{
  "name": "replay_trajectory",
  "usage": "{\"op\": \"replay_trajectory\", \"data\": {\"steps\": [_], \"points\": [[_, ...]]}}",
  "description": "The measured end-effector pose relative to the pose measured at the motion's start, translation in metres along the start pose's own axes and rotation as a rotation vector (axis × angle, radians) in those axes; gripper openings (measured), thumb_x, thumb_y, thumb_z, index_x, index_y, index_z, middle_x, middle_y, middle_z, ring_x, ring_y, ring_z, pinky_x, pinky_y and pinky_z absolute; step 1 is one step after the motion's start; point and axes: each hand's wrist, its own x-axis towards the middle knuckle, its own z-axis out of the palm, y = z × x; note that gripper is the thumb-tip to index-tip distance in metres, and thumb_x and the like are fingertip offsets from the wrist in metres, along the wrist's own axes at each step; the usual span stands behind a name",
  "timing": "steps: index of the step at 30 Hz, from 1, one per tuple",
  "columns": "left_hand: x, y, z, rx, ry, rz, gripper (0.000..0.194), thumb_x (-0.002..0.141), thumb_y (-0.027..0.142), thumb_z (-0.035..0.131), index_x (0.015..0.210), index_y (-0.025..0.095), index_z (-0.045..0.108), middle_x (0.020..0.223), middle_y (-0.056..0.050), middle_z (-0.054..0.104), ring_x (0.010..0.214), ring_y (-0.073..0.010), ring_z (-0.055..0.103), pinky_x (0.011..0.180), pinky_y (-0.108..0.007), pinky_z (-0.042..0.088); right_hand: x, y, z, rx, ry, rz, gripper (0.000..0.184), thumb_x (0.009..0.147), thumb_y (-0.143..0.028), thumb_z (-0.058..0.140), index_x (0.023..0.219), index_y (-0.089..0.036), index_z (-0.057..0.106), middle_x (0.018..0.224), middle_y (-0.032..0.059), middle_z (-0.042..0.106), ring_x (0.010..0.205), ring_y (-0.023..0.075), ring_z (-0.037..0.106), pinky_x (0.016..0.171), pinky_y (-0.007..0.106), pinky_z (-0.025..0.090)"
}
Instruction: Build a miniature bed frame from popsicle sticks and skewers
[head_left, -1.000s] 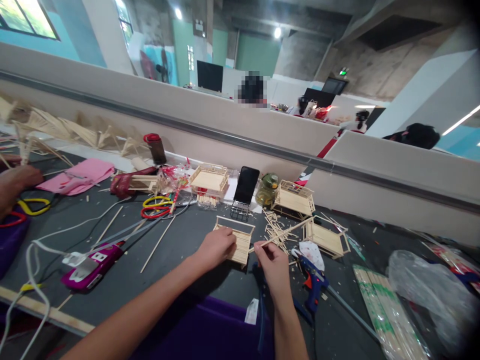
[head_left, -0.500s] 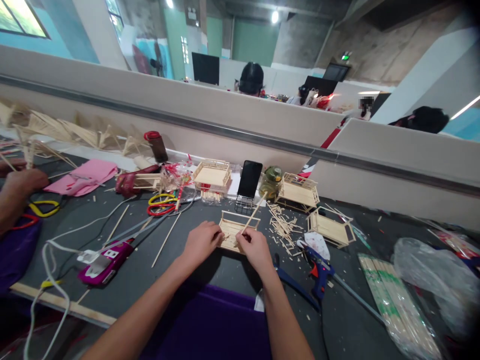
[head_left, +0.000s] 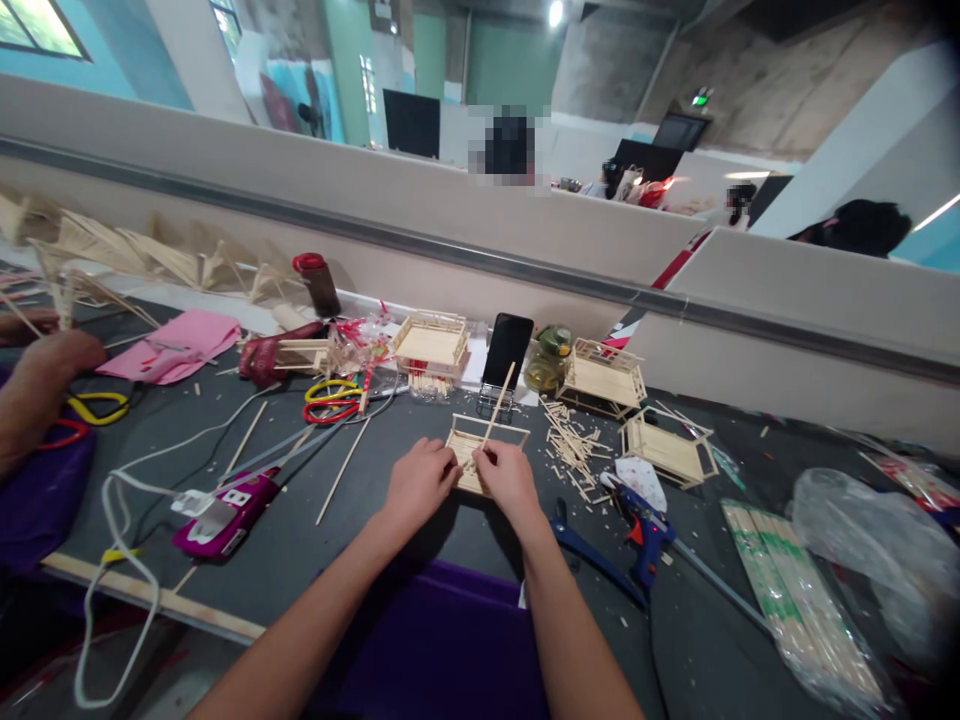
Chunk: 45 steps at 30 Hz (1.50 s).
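In front of me on the dark table lies a small slatted wooden frame [head_left: 474, 482] made of thin sticks, with a raised rail along its far side. My left hand [head_left: 426, 482] is closed at the frame's left side, thumb and fingertips pinched; whatever they grip is too small to make out. A long thin wooden stick [head_left: 501, 398] slants up from the pinched fingers of my right hand [head_left: 506, 480], its lower end down by the slats. Both hands' fingertips are close together over the frame.
Cut stick pieces [head_left: 571, 440] and a blue glue gun [head_left: 651, 540] lie to the right, near blue-handled pliers [head_left: 592, 555]. Behind stand a phone [head_left: 508, 348] and finished stick models [head_left: 431, 345]. A purple power strip [head_left: 229, 512] and a co-worker's hand [head_left: 64, 360] are at left.
The stick in my right hand has swung more upright, and my two hands have come closer together. The whole view has shifted slightly.
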Motion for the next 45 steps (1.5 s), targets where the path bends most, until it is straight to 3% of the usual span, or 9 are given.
{"op": "replay_trajectory", "data": {"steps": [6, 14, 27, 33, 40, 45], "points": [[-0.002, -0.001, 0.0, -0.002, 0.003, -0.018, 0.019, 0.091, 0.028, 0.048, 0.08, 0.021, 0.063, 0.087, -0.004, 0.064, 0.088, -0.0212, 0.054, 0.07, -0.031, 0.038, -0.003, 0.006, -0.005, -0.007, 0.031, -0.023, 0.028, 0.086, -0.027, 0.049, 0.061, -0.02, 0.058, 0.063, 0.001, 0.062, 0.06, 0.0139, 0.051, 0.058, 0.023, 0.03], [-0.001, -0.006, 0.002, -0.106, 0.011, 0.05, 0.018, 0.091, 0.024, 0.048, 0.1, 0.023, 0.064, 0.094, -0.004, 0.062, 0.093, -0.021, 0.051, 0.076, -0.03, 0.04, -0.01, 0.016, -0.013, 0.076, 0.046, -0.038, 0.027, 0.087, -0.033, 0.046, 0.064, -0.021, 0.055, 0.061, -0.0009, 0.056, 0.059, 0.0143, 0.049, 0.057, 0.023, 0.03], [0.012, 0.001, -0.005, -0.044, -0.145, 0.136, 0.016, 0.087, 0.013, 0.049, 0.088, 0.022, 0.062, 0.092, -0.006, 0.06, 0.091, -0.0214, 0.05, 0.073, -0.03, 0.037, -0.011, 0.017, 0.006, 0.338, -0.038, -0.047, 0.023, 0.086, -0.032, 0.048, 0.069, -0.02, 0.059, 0.058, -0.0015, 0.06, 0.055, 0.0133, 0.057, 0.055, 0.022, 0.04], [0.013, -0.002, -0.004, -0.106, -0.129, 0.156, 0.016, 0.085, 0.013, 0.052, 0.091, 0.021, 0.064, 0.092, -0.005, 0.062, 0.093, -0.0217, 0.052, 0.075, -0.03, 0.038, -0.015, 0.02, 0.006, 0.483, -0.076, 0.024, 0.025, 0.086, -0.037, 0.048, 0.072, -0.019, 0.059, 0.068, 0.0017, 0.067, 0.059, 0.0149, 0.065, 0.053, 0.022, 0.047], [0.015, -0.002, -0.002, -0.146, -0.139, 0.138, 0.014, 0.085, 0.013, 0.053, 0.086, 0.022, 0.065, 0.091, -0.006, 0.063, 0.093, -0.0217, 0.054, 0.076, -0.03, 0.038, -0.018, 0.016, 0.007, 0.58, -0.1, 0.073, 0.026, 0.084, -0.04, 0.051, 0.073, -0.019, 0.06, 0.07, 0.0021, 0.069, 0.06, 0.0161, 0.066, 0.043, 0.02, 0.042], [0.015, -0.004, -0.004, -0.161, -0.144, 0.151, 0.012, 0.083, 0.015, 0.056, 0.088, 0.022, 0.065, 0.091, -0.005, 0.064, 0.093, -0.0223, 0.055, 0.077, -0.03, 0.04, -0.023, 0.016, -0.006, 0.627, -0.055, 0.064, 0.028, 0.085, -0.043, 0.053, 0.075, -0.018, 0.062, 0.074, 0.0034, 0.069, 0.058, 0.014, 0.063, 0.044, 0.019, 0.041]]}}
